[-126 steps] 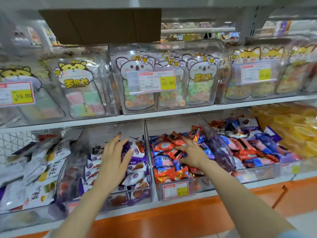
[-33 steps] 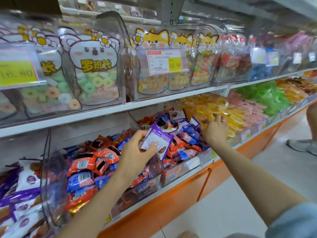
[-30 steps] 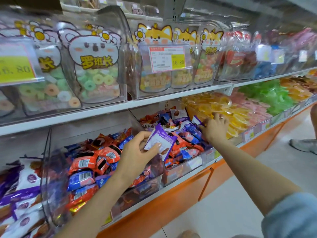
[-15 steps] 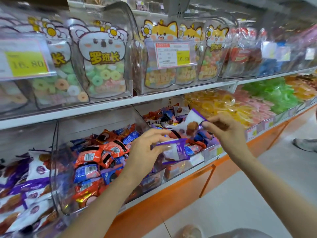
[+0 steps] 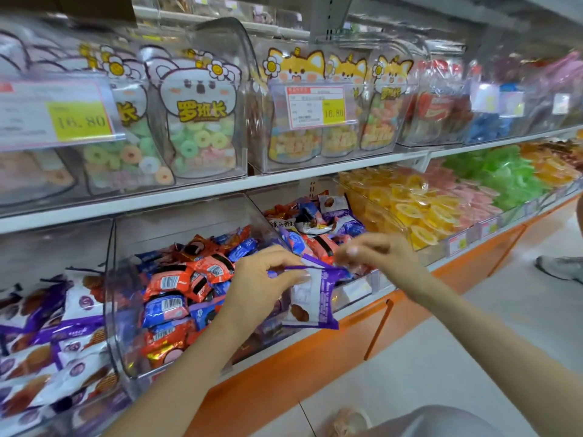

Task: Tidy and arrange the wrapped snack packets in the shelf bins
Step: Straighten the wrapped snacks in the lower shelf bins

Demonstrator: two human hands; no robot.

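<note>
At the far left of the lower shelf, a clear bin [image 5: 47,326] held purple-and-white snack packets. Next along, a second clear bin [image 5: 126,310] was heaped with red and blue packets [image 5: 176,288], piled high towards its front lip.

In front of that bin's right end, the left hand [image 5: 262,288] pinched the top seam of a purple packet [image 5: 310,298] between thumb and fingertips. The packet hung face out, just beyond the shelf's front edge, above the orange base and the floor rather than over any bin. A second thin purple edge appeared to lie in the same pinch, though this was unclear.

Just to the right, the right hand [image 5: 378,257] hovered with its fingers curled at the packet's upper right corner. It was blurred, so whether it gripped the packet could not be told.

Behind the hands, a third bin [image 5: 359,291] held a jumble of mixed packets [image 5: 318,222], some purple. Further right lay yellow sweets [image 5: 410,203].

The main risk seemed to be a drop. The light fingertip hold on a slippery seam could fail if both hands let go together, and the packet would fall to the floor. Carrying it left to the matching bin might also drag a forearm across the heaped packets and spill some over the lip.
</note>
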